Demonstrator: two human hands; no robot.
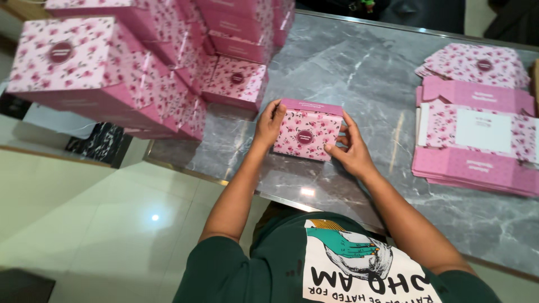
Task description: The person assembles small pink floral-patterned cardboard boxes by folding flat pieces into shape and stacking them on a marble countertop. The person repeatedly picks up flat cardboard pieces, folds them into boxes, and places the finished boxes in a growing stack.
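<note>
fingers [276, 112] of both hands clasp a pink floral box [306, 133] on grey marble table [359, 73].

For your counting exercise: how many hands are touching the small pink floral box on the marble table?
2. The left hand grips the left side of the box; the right hand presses its right side. No other hands are in view.
</note>
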